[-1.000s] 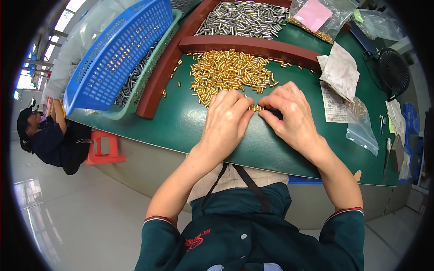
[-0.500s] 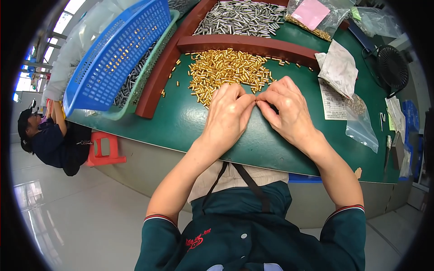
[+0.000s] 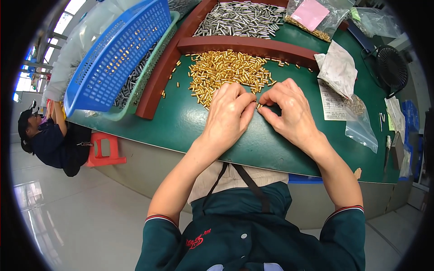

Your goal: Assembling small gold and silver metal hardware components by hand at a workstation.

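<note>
A heap of small brass-coloured cylinders (image 3: pixel 226 67) lies on the green tabletop (image 3: pixel 190 124), just beyond my hands. My right hand (image 3: pixel 289 108) pinches one small brass cylinder (image 3: pixel 259 106) between thumb and forefinger, and the piece shows in the gap between the hands. Close beside it on the left, my left hand (image 3: pixel 229 110) is closed, thumb against forefinger, at the near edge of the heap. Whatever its fingers hold is hidden from view.
Red-brown wooden bars (image 3: pixel 246 45) border the heap. Silver pins (image 3: pixel 242 18) lie behind them. At left, a blue basket (image 3: pixel 113 58) leans over a green basket (image 3: pixel 131 101) of dark pieces. Rightward are a crumpled cloth (image 3: pixel 339 67), plastic bag (image 3: pixel 361 133) and black fan (image 3: pixel 392 67). Another person (image 3: pixel 49 135) works far left.
My right hand has moved slightly right, away from my left. A brass cylinder now shows at its fingertips, where the fingertips of both hands met before.
</note>
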A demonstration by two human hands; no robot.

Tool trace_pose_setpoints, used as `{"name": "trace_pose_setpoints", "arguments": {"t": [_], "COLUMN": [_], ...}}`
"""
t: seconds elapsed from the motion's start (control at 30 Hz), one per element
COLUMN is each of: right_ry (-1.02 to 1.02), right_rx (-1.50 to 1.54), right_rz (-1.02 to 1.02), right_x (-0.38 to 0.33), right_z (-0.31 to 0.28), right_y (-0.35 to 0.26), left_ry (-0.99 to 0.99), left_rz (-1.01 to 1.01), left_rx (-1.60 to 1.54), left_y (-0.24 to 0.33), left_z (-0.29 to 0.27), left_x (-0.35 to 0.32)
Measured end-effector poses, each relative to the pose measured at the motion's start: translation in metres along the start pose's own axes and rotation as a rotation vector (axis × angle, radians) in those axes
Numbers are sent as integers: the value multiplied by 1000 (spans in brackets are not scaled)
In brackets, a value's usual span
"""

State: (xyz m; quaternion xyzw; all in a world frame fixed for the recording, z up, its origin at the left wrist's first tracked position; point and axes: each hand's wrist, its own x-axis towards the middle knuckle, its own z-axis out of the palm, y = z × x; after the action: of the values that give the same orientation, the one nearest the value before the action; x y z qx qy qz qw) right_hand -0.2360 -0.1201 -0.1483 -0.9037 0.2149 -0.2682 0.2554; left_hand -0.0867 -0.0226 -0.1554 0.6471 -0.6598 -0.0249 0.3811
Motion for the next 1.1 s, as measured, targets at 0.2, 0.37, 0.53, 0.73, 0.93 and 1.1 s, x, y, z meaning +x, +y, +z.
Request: {"name": "trace_pose_setpoints", "arguments": {"t": [0.2, 0.37, 0.53, 0.73, 0.93, 1.1], "right_ry": [18, 53, 29, -5, 6, 54], "right_rx": [-46, -77, -57, -39, -47, -55], "right_rz": [-53, -144, -125, -119, -150, -182], "right_x": [-1, -2, -4, -4, -4, -3], "right_z": [3, 7, 5, 4, 5, 8], "right_y": [1, 0, -1, -2, -3, -5], "left_ry": [4, 17, 24, 6, -8, 18], "left_rz": [29, 47, 49, 59, 33, 65], "left_rx": [8, 59, 70, 49, 6, 34], "left_y": [-1, 2, 3, 2, 1, 0], "left_z": [-1, -4, -6, -6, -7, -5], "left_x": [-1, -7, -9, -7, -7, -9]}}
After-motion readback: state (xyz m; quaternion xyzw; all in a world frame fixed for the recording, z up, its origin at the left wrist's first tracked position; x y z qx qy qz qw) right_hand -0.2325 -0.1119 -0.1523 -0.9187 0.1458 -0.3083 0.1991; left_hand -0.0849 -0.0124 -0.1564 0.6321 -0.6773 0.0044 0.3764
